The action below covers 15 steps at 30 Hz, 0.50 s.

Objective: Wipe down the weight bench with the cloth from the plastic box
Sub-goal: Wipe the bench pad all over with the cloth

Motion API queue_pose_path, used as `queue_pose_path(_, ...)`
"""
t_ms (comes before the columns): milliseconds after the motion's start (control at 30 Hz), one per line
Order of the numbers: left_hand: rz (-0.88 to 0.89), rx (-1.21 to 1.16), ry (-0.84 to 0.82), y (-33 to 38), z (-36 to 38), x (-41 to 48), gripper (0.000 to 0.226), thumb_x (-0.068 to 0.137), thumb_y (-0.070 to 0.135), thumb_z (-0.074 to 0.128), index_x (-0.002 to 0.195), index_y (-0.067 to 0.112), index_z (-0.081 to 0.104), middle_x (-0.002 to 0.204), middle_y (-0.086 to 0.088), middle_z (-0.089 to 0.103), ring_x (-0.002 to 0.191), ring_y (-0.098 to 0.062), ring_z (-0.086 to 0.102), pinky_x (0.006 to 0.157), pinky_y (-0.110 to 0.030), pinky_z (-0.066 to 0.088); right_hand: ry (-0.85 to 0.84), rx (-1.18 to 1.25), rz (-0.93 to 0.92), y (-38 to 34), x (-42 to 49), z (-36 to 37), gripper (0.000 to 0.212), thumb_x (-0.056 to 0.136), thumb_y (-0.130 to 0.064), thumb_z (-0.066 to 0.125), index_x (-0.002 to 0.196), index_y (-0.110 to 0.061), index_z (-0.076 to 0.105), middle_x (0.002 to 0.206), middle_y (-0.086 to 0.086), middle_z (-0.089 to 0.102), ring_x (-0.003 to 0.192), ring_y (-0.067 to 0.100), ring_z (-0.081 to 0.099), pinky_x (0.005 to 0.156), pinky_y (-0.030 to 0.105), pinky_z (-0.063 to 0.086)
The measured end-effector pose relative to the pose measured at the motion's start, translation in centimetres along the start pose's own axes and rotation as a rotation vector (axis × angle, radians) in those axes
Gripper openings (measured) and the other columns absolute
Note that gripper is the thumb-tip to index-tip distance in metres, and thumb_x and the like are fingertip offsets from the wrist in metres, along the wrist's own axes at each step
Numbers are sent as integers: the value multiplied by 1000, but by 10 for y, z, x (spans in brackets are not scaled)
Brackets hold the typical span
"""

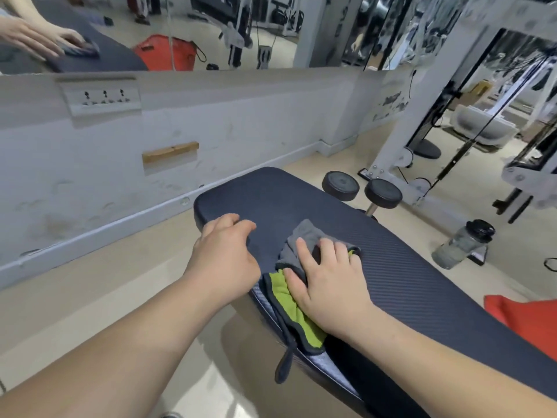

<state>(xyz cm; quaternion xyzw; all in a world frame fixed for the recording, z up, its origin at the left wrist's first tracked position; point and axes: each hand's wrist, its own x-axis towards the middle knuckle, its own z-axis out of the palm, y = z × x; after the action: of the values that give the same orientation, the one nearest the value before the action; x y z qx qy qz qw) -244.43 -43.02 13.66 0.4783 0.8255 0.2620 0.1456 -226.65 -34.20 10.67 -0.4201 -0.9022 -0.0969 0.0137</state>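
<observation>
The dark blue padded weight bench (407, 267) runs from the centre toward the lower right. On its near-left part lies a grey cloth with a green side (289, 300), one corner hanging over the pad's edge. My right hand (328, 276) presses flat on the cloth with its fingers spread. My left hand (229, 254) rests on the bench's left edge, fingers curled over the rim. The plastic box is not in view.
A red bag (527, 315) sits behind the bench at the right. A clear water bottle with a black cap (464, 244) stands on the floor, near two black foam rollers (361, 188) and a white cable machine (422, 140). The wall with a mirror above it runs along the left.
</observation>
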Motion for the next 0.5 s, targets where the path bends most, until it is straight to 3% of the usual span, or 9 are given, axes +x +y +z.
queue_pose_path(67,15,8,1,0,-2,-2,57,85,11,54,142,21,52,155,-5,38,143,-30,31,117,-36,31,-35,38,12,3,22,0,70,94,-66,29,150,-28,51,133,17,57,117,40,53,94,52,43)
queue_pose_path(167,31,21,-30,0,-6,-7,58,86,11,52,143,21,51,157,-5,36,145,-28,30,117,-34,30,-145,81,176,19,75,-1,69,97,-69,22,159,-39,28,155,12,37,139,37,34,111,53,29)
queue_pose_path(267,32,35,-46,-1,-12,-13,59,87,11,50,145,21,49,160,-5,33,146,-27,30,118,-32,30,-159,55,274,15,101,0,68,99,-66,23,158,-33,30,155,15,34,139,39,32,110,53,28)
queue_pose_path(500,11,61,-176,6,-24,-30,57,84,13,49,140,22,53,147,-1,43,135,-28,44,110,-35,41,-167,31,183,5,37,-15,69,100,-64,22,161,-31,24,156,14,32,139,40,31,111,54,28)
